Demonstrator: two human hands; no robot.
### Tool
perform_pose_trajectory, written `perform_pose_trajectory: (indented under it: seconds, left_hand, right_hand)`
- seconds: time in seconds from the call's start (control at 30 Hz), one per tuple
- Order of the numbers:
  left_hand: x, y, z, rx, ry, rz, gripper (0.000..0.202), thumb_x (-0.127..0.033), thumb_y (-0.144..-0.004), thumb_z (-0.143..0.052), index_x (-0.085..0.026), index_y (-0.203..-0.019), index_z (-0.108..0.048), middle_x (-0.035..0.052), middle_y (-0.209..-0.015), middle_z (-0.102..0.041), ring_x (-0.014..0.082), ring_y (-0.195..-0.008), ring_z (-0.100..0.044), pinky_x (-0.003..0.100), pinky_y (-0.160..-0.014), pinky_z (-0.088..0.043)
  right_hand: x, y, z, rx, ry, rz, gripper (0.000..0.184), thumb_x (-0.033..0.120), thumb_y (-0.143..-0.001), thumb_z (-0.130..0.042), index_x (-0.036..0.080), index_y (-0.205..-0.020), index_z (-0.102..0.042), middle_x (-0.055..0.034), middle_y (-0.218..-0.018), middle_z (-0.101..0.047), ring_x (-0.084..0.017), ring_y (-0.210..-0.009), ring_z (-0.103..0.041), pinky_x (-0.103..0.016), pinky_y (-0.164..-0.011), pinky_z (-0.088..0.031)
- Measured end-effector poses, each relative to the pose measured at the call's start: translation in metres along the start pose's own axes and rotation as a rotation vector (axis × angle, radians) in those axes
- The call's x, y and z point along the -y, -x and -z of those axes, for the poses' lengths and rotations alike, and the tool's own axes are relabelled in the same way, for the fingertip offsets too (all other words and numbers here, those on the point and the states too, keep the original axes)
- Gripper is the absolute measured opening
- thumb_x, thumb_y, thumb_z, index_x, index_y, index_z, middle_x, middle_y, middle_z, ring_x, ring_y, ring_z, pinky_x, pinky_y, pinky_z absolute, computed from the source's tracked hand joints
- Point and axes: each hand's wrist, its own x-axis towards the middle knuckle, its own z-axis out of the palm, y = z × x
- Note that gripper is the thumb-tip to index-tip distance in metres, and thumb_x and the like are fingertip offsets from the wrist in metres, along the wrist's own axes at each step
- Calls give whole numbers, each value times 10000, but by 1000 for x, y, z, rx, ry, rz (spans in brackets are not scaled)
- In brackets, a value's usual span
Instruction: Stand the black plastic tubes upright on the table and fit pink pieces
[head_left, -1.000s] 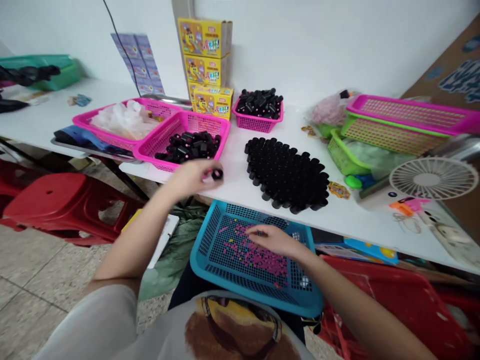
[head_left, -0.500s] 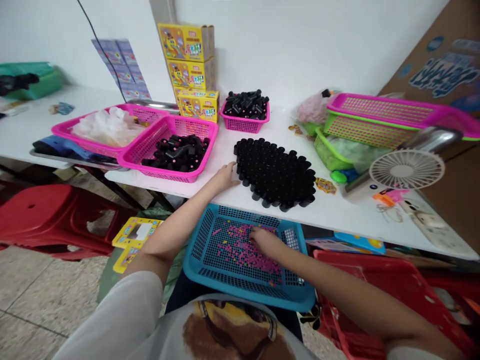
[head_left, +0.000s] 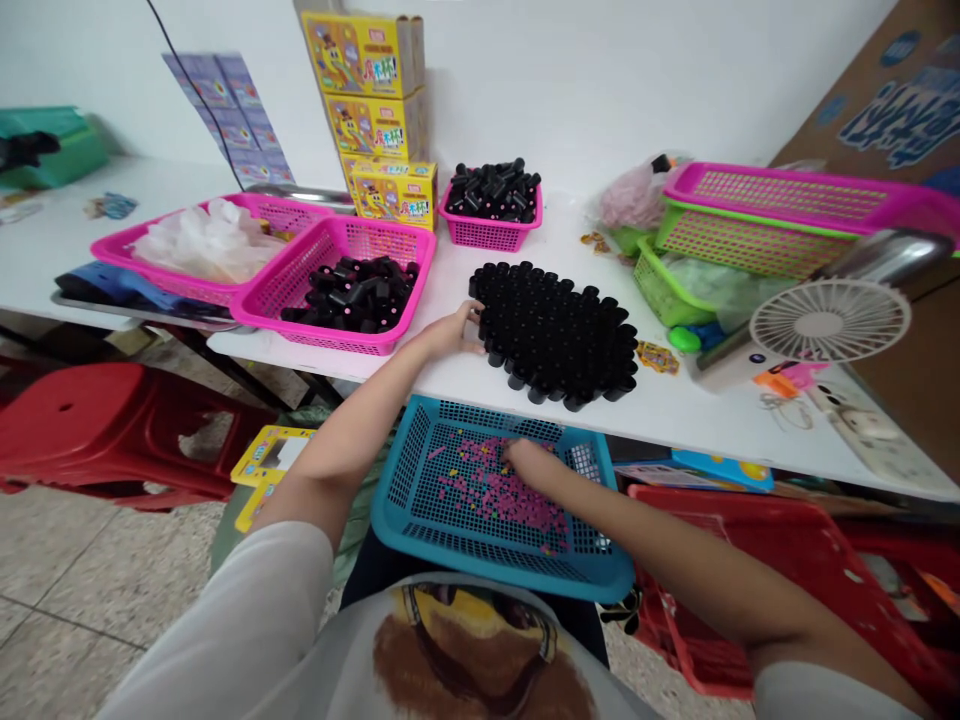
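Observation:
My left hand (head_left: 452, 330) rests on the white table (head_left: 675, 420) at the left edge of a dense cluster of upright black tubes (head_left: 559, 335). Its fingers touch the nearest tubes; what they hold, if anything, is hidden. My right hand (head_left: 527, 462) is lower down, in the blue mesh basket (head_left: 420, 500) on my lap. Its fingers are curled into the small pink pieces (head_left: 502, 495) scattered over the basket's floor. A pink basket of loose black tubes (head_left: 352, 295) lies just left of my left hand.
A second small pink basket of black tubes (head_left: 491, 195), stacked yellow boxes (head_left: 371, 100) and a pink basket of white bags (head_left: 202, 240) stand further back. Green and pink baskets (head_left: 750, 230) and a small white fan (head_left: 829, 320) sit right. Red stools (head_left: 97, 420) stand left.
My left hand carried a black tube from near the pink basket rightwards to the cluster's left edge and stays there. My right hand shifted slightly within the pink pieces.

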Motion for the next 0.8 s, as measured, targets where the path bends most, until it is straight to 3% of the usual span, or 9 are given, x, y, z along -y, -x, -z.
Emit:
perform_pose_trajectory:
  seconds: [0.23,0.4,0.53,0.63,0.73,0.8]
  left_hand:
    - [-3,-6,3,67,8,-54,777,-265,-673,-891,-243,-1366,-542,99,-1318,-706,231,-1006,-692,362,-964,-514]
    - [-6,0,8,100,5,-75,575,-276,-755,-819,-234,-1280,-589,82,-1244,-724,216,-941,-681,355,-923,-514]
    - [-5,26,14,115,27,-89,452,-328,-825,-776,-232,-1230,-601,64,-1147,-744,185,-848,-656,339,-859,-512]
    - [-3,56,16,140,61,-112,472,-388,-818,-803,-242,-1233,-633,23,-959,-726,175,-795,-635,323,-803,-507]
    - [-1,83,15,164,106,-143,512,-448,-776,-842,-242,-1216,-681,-2,-873,-700,175,-818,-647,324,-826,-520]
    - [0,95,12,161,135,-158,506,-478,-737,-865,-226,-1152,-721,16,-929,-721,184,-891,-669,343,-892,-530]
  right_hand:
    - [1,13,7,3,104,-73,384,406,-1032,-691,194,-1352,-660,-116,-1384,-671,-250,-1177,-696,-468,-995,-616]
    - [-5,18,10,1,117,-106,385,407,-1033,-690,195,-1353,-659,-114,-1382,-673,-250,-1176,-697,-471,-994,-617]
    - [-14,17,11,0,63,-96,400,408,-1029,-697,183,-1356,-655,-114,-1369,-677,-252,-1166,-701,-473,-985,-620]
    - [-17,21,12,-38,-9,-73,383,410,-1026,-702,178,-1329,-666,-104,-1335,-692,-243,-1140,-710,-464,-968,-626]
    - [-14,27,16,-118,-100,-35,164,187,-1012,-671,145,-1156,-737,-102,-1129,-770,-219,-1025,-749,-409,-959,-612]
    - [-8,30,21,-182,-174,1,229,28,-943,-618,151,-1075,-760,-92,-984,-798,-204,-944,-768,-360,-942,-596]
